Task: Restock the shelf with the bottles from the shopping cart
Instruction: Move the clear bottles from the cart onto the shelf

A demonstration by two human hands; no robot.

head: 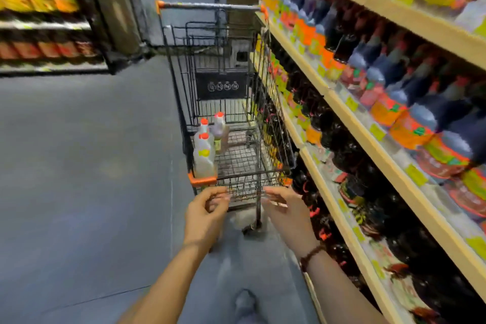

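Shopping cart [236, 102] directly ahead of both hands, shelf [368, 123] along its right side. Left hand [206, 214] and right hand [286, 212] at its near end, apparently just short of touching. Three bottles [207, 144] inside, beyond left hand.

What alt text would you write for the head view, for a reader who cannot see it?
Two bare hands, left hand and right hand, reach toward the near end of a wire shopping cart holding three orange-capped bottles. It stands beside stocked shelves on the right.
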